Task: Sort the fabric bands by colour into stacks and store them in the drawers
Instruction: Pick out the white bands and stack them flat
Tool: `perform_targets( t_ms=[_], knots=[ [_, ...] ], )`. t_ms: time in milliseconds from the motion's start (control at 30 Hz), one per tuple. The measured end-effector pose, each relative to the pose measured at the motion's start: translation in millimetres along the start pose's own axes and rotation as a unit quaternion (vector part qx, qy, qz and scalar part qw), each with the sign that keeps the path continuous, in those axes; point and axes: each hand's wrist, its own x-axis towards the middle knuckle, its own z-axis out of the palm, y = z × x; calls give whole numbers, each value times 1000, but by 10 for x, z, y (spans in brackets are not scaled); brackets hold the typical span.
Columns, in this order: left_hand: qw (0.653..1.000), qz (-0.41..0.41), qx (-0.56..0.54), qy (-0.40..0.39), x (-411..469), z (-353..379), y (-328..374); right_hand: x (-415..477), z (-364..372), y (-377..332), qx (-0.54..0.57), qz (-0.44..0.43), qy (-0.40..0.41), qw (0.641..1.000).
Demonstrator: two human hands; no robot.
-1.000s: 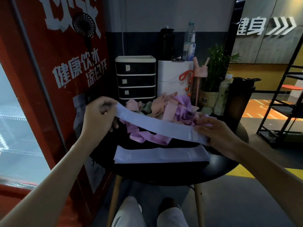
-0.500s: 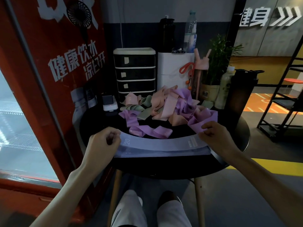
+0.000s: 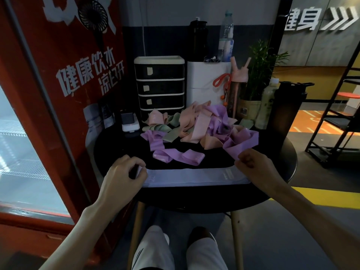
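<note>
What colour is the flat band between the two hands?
Pale bluish-lavender. The flat band shows best in the head view.

Red fridge [image 3: 48,117] at left; potted plant [image 3: 259,75] (tan pot) beside pink bottle [image 3: 238,88]; black rack [image 3: 342,121] right.

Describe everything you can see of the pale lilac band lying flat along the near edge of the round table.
The pale lilac band is a long, flat strip of soft-looking fabric, laid straight along the near edge of the black table. Faint print shows near each end. A second edge shows under its left end, so it seems to lie on another. The left hand pinches its left end; the right hand grips the other.
</note>
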Motion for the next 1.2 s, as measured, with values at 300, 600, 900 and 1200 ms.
perform_targets(
  t_ms=[300,600,900,1200],
  knots=[
    [944,176,130,-247,331,195,367,-36,-133,186,-68,-75,-217,971],
    [925,115,61,-357,442,451,326,-23,-110,180,-64,-62,-223,971],
    [961,126,15,-246,708,581,425,93,-211,70,-62,-79,-196,975],
    [984,41,108,-137,1367,1352,416,1215,-16,-355,-33,-109,-105,988]
  ],
)
